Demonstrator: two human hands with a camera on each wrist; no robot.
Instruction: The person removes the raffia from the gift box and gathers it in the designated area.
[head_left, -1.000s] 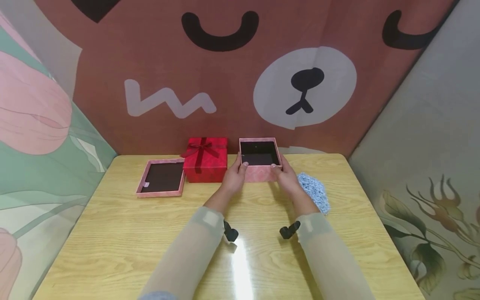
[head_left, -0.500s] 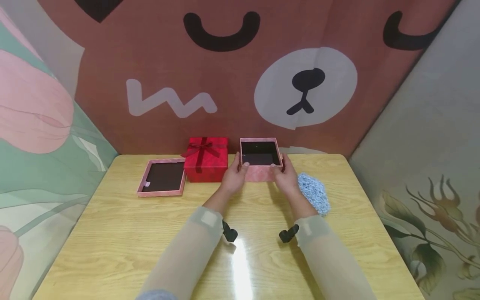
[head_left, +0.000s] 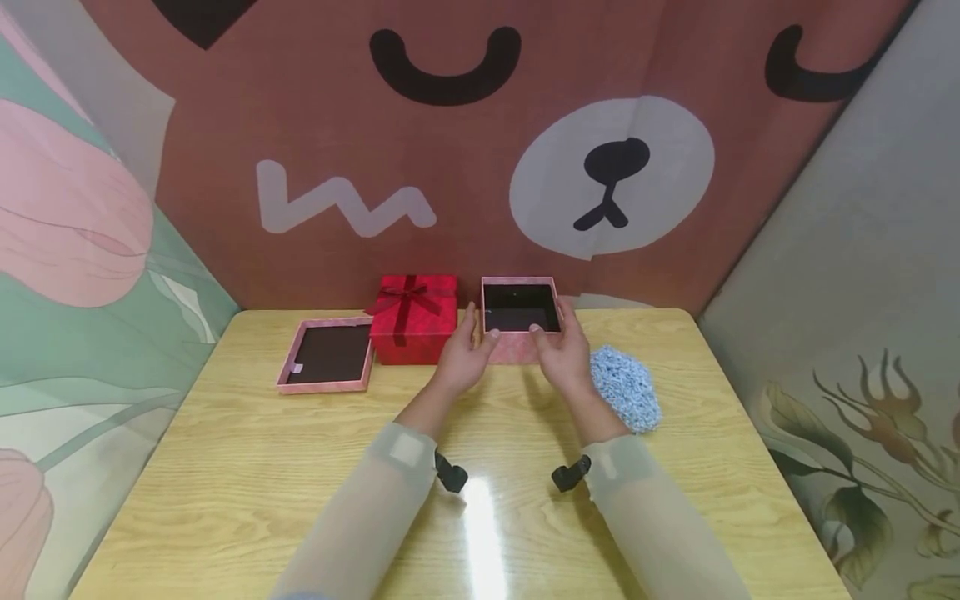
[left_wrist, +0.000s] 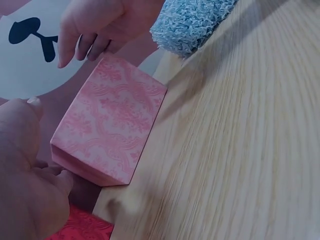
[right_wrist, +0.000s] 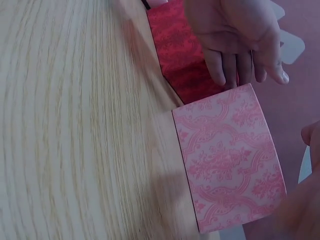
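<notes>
Head view: I look down past two pale sleeves (head_left: 356, 517) at a wooden table (head_left: 187, 508), with a pink box (head_left: 513, 348) near its far edge.
Pink box: it stands upright between the two hands, its uncovered top showing me a dark inside, its patterned near wall facing the person.
Left hand (head_left: 463, 364): it flanks the left side of the pink box, fingers extended forward and thumb lifted toward the near wall; its grip is loose, curled round nothing.
Right hand (head_left: 564, 354): it flanks the right side the same way, fingers extended along the box and thumb in front of the near rim; this grip is loose too.
Contact: I cannot tell from my views whether either thumb touches the box.
Right wrist view: I see the left hand's fingers reaching down by one end of the pink box, while the right hand is only a blur at the edge.
Red box (head_left: 416, 337): it sits just left of the left hand, a dark ribbon bow (head_left: 405, 293) on top.
Pink lid (head_left: 333, 358): it lies hollow side up, just beside the red box on its left.
Blue cloth (head_left: 628, 393): it lies fluffy on the table, right beside the right wrist.
</notes>
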